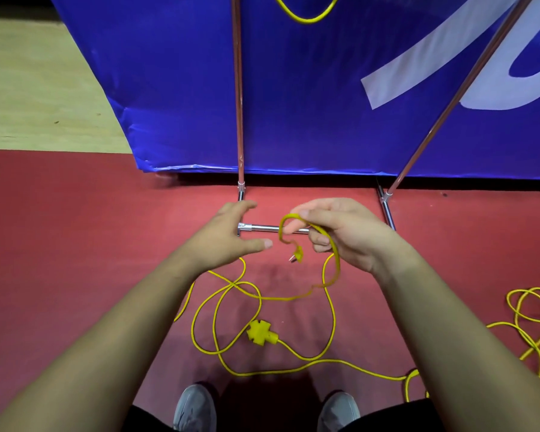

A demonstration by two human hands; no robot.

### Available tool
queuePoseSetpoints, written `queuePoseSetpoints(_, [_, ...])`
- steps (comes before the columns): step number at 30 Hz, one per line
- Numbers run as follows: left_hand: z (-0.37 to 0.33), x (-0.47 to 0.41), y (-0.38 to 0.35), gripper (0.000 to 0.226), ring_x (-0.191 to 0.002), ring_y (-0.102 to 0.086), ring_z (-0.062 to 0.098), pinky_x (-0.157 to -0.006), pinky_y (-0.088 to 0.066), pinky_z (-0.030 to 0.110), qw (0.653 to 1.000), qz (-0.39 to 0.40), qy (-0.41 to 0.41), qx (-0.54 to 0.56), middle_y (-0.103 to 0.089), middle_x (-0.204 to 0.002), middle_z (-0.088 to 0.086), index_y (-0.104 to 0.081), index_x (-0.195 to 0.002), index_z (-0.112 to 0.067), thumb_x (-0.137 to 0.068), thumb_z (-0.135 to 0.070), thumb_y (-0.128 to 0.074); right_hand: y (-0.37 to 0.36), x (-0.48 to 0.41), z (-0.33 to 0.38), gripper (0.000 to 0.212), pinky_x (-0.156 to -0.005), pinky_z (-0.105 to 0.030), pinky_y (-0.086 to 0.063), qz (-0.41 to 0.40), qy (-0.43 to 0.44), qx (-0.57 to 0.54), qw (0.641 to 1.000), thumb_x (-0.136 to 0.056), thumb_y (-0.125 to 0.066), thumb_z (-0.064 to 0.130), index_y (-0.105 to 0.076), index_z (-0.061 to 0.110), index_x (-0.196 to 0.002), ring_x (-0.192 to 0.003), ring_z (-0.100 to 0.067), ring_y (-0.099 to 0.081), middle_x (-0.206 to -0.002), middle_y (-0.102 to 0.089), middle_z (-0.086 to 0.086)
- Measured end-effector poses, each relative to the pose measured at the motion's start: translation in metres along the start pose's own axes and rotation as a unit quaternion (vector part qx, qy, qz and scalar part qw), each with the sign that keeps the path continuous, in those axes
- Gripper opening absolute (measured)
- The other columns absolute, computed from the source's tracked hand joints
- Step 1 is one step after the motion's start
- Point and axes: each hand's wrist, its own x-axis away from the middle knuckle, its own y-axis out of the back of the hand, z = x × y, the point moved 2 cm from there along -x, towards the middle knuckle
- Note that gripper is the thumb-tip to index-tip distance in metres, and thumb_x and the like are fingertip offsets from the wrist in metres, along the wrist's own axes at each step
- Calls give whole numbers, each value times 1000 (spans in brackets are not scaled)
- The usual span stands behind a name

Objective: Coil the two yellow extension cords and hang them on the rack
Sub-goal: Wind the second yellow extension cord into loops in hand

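Forearms [122, 332] extended; right hand [349, 232] pinches yellow cord [334, 319] near plug [296, 256]; left hand [231, 235] open beside it; slack on floor [75, 244].

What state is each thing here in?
Thin yellow extension cord: mostly sprawled uncoiled on the red floor.
Left hand: open, empty.
Right hand: gripping that cord near its plug.
Yellow plug: dangling, unplugged.
Yellow cross-shaped socket block: lying on the floor.
Yellow cord loop at top: hanging.
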Motion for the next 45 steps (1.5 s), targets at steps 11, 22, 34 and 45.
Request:
queuePoseSetpoints(11, [6,2,14,18,-66,-60,18,-67,-48,37,999,32,7,18,-72,-71,-2,-59,-82,-19,-98,-21,-49,28,4,10,14,-54,-31,-37,-209,122,145,959,-85,-67,5,-63,1,-98,-53,-19,-41,-72,-72,-8])
queuePoseSetpoints(22, [-34,13,10,13,-42,-37,3,-46,-31,14,988,136,-70,32,-56,-53,-8,-70,-95,-19,-94,-23,-58,0,0,-8,53,-118,-49,-19,-94,146,542,822,-72,-77,53,-63,38,-121,-131,-10,-44,-130,-58,12])
queuePoseSetpoints(34, [-6,11,23,23,-58,-64,24,-65,-51,35,990,110,39,77,-65,-63,11,-63,-78,-1,-93,-18,-60,17,9,17,8,-56,-24,-39,-148,223,259,928,-85,-74,18,-75,13,-80,-55,-8,-46,-58,-56,-3])
queuePoseSetpoints(45, [-30,20,29,45,-37,-43,22,-43,-38,24,905,113,48,407,-37,-42,10,-62,-96,-3,-94,-42,-39,25,7,20,14,-55,-19,-39,-187,247,240,920,-87,-71,17,-72,8,-76,-55,-9,-47,-64,-62,-15])
